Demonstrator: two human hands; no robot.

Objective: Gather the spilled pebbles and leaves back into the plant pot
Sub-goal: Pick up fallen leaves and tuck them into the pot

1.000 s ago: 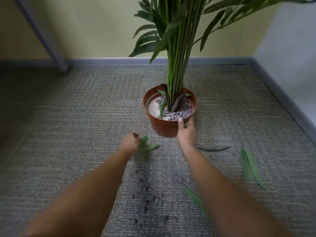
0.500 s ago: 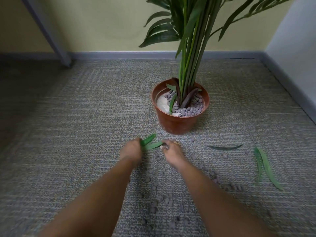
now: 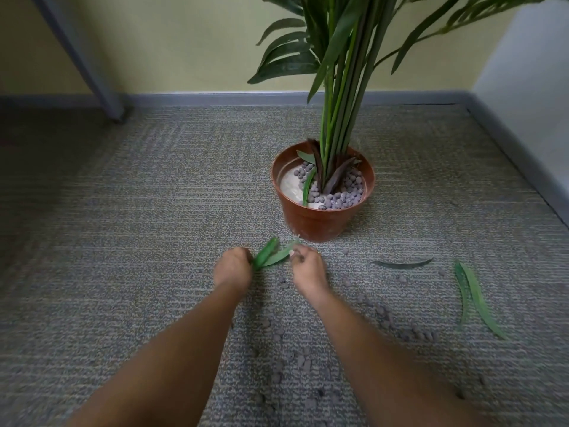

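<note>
Your left hand (image 3: 232,268) is closed round the near ends of two green leaves (image 3: 272,256); their long axes fan away from your fist up and to the right, with the tips aimed at the foot of the plant pot (image 3: 320,223); your right hand (image 3: 308,268) has its fingers curled at the tip of the lower leaf, but blur hides whether it pinches the leaf, so its grip cannot be told. The pot stands upright on the carpet (image 3: 138,241) just beyond both hands, with grey pebbles (image 3: 341,198) heaped on its right side around the stems. Spilled pebbles (image 3: 301,359) lie scattered between your forearms and trail off to the right. A dark leaf (image 3: 401,264) lies crosswise, right of your right hand and well apart from it; a pair of long leaves (image 3: 474,298) lies farther right, running from far to near and slanting right. The carpet stretches wide to your left as far as a slanted grey leg (image 3: 83,60); the skirting board (image 3: 215,98) closes the far side behind the pot, and a white wall (image 3: 523,87) closes the right.
</note>
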